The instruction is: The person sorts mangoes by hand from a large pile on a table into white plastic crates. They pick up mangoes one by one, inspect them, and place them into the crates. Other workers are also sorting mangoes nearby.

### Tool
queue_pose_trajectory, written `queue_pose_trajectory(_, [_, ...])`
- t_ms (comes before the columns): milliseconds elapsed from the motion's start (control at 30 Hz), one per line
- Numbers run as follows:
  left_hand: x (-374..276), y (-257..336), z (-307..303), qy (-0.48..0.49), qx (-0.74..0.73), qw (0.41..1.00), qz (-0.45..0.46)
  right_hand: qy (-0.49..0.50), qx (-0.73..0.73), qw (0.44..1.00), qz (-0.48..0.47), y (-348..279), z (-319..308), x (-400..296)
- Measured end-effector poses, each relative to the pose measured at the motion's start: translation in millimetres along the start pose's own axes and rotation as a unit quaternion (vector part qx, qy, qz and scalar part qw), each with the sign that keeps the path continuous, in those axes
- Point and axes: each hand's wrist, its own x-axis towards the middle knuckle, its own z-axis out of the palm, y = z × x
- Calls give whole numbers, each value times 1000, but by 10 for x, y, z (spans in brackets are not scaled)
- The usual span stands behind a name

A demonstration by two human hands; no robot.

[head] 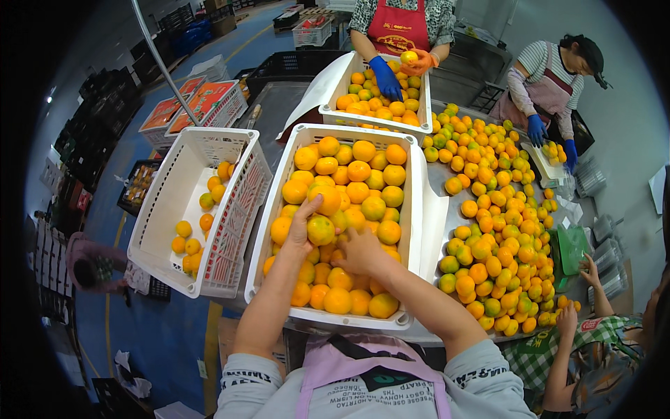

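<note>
A white plastic crate (413, 209) full of orange and yellow-green mandarins stands in front of me on a metal table. My left hand (302, 222) is over its middle, holding mandarins; an orange one (325, 200) lies against the thumb and a greenish one (321, 230) sits in the palm. To its right my right hand (361, 251) reaches down among the fruit, palm down, its fingertips partly hidden between mandarins. Whether it grips one cannot be told. On the left a second white crate (157, 209), tilted in view, holds several mandarins along its right side.
Loose mandarins (502, 251) cover the metal table on the right. Across the table a person in a red apron handles fruit in another white crate (430, 99). One co-worker stands at the upper right; another, at the lower right, reaches near green trays (570, 246). A metal pole (165, 65) rises at upper left.
</note>
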Motion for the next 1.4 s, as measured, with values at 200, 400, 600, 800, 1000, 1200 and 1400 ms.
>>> queue_pose_trajectory(200, [-35,21,13,4,-10,1000,-11,-44,0,999,20,-65,-186,-54])
queue_pose_trajectory(400, [-18,1,14,1,-5,1000,-9,-30,8,999,31,-24,-69,49])
queue_pose_trajectory(600, [-35,24,10,8,1,1000,5,-23,69,997,18,11,-183,-12])
queue_pose_trajectory(800, [-74,78,31,20,-22,999,22,0,75,997,21,32,-236,-33])
queue_pose_trajectory(1000, [-90,85,26,24,-34,999,25,-3,58,998,25,8,-235,-33])
queue_pose_trajectory(1200, [-76,72,27,18,-34,999,21,-21,107,994,29,132,-198,43])
queue_pose_trajectory(1400, [-71,62,38,13,-38,999,17,-70,25,997,-9,89,-314,-35])
